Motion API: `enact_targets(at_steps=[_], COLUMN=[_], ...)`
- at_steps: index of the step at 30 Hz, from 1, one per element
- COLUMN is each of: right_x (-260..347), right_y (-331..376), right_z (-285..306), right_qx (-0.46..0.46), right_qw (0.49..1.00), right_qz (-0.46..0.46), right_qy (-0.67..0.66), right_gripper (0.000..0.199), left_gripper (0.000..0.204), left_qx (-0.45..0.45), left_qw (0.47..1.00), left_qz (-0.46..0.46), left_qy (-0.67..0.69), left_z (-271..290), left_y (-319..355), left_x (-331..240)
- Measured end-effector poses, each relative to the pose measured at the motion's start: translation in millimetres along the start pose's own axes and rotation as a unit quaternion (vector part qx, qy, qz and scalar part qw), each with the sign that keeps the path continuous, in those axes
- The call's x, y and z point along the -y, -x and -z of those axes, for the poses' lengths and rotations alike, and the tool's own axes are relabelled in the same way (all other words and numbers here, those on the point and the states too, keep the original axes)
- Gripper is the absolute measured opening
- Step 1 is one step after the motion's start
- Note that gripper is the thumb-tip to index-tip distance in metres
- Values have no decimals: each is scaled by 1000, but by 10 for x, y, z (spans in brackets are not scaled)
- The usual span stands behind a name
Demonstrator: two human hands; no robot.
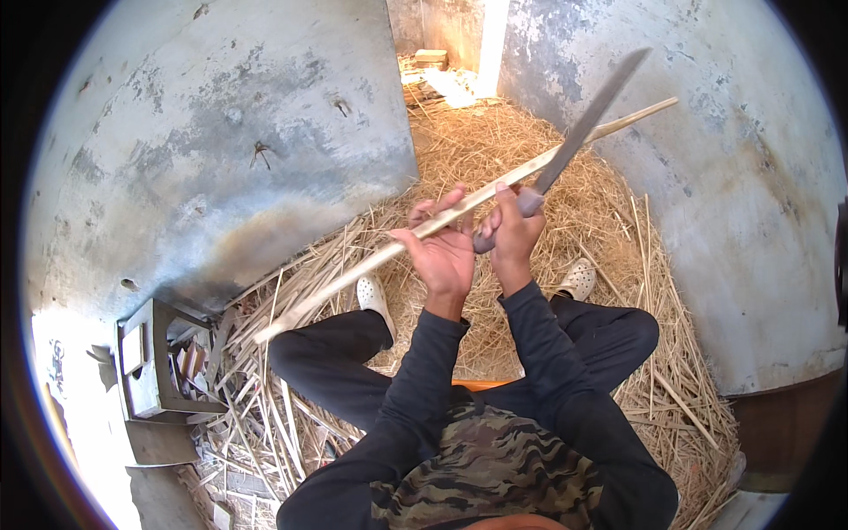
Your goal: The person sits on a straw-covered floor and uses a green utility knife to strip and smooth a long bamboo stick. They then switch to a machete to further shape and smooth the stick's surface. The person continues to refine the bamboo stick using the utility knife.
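Observation:
A long pale wooden stick (344, 278) slants from low on the left up to the far right. It rests across the upturned palm of my left hand (442, 252), with the fingers loosely curled around its far side and the thumb on the near side. My right hand (515, 231) is closed round the dark handle of a machete (596, 115). The long grey blade points up and to the right and crosses over the stick. My right thumb lies against the stick just above the handle.
Straw and split strips (512, 132) cover the floor around my legs. A battered wooden box frame (159, 358) with scraps inside stands at the left. Weathered walls (291, 106) rise on both sides. A brick-like block (431, 58) sits by the bright opening ahead.

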State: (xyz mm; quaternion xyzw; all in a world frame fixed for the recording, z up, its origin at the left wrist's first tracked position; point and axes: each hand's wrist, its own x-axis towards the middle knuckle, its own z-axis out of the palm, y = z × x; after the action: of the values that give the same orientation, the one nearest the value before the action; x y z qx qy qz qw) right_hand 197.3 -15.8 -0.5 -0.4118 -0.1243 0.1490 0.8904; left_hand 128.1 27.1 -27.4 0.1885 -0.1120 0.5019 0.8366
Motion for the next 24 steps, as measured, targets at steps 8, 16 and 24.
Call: enact_targets(at_steps=[8,16,24], right_x=[580,982,990], right_y=[-316,-293,-110], right_z=[101,-156,-33], right_qx=[87,266,239], right_qw=[994,957,932], right_qz=[70,34,42], right_qy=[8,106,270], right_gripper=[16,16,33], left_gripper=[38,20,21], left_qx=[116,236,174], left_qw=[759,673,687], left_qz=[317,-15,61], left_qy=[-557,-701,-703], left_z=[222,-527,-166], left_y=[517,-346,-639], left_x=[-348,-530,-486])
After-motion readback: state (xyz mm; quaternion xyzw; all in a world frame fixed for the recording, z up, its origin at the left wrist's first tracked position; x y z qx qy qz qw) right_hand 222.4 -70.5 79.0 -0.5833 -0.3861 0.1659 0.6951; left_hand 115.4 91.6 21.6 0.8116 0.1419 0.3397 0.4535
